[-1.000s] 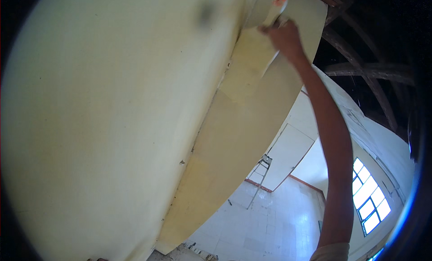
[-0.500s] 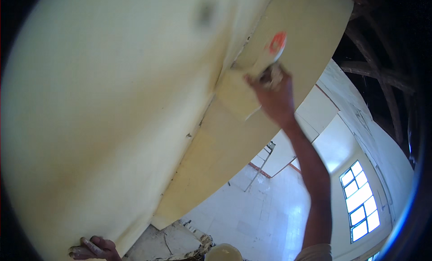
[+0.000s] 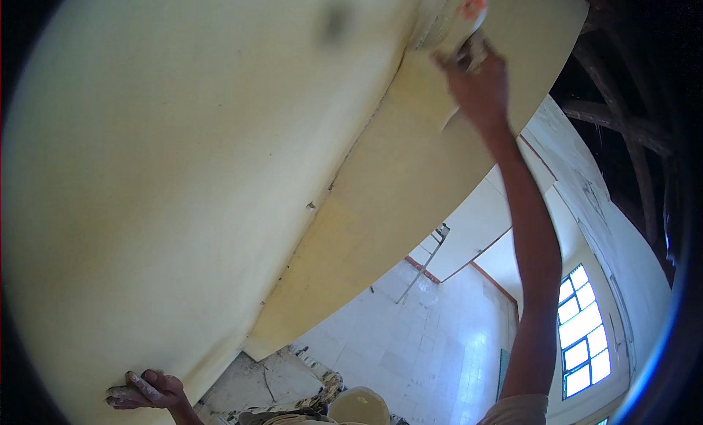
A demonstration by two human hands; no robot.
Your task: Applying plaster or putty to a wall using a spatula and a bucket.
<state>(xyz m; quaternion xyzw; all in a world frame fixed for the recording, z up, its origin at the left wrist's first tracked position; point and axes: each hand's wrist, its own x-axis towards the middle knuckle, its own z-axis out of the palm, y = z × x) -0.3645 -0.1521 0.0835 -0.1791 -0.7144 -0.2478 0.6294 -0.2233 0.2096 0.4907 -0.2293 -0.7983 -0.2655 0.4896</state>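
High at the upper right, my right hand (image 3: 480, 81) is closed around a flat white tool (image 3: 472, 15) with an orange-red patch at its end. The tool lies at the face of a long cream panel (image 3: 381, 183); its exact kind is hard to make out. A rough, pitted seam (image 3: 351, 150) runs between this panel and the broad pale wall surface (image 3: 168, 183) at left. Down at the lower left, my left hand (image 3: 146, 388) rests against the pale surface, fingers stretched out and smeared white, holding nothing.
A cream round bucket (image 3: 359, 407) stands at the bottom, beside rubble-strewn ledge (image 3: 315, 374). Far below are a tiled floor (image 3: 403, 322) and a ladder (image 3: 428, 260). A gridded window (image 3: 584, 330) is at right, dark roof beams (image 3: 615, 121) above.
My right hand has moved up and slightly right along the panel with the white tool. My left hand has shifted slightly up and left.
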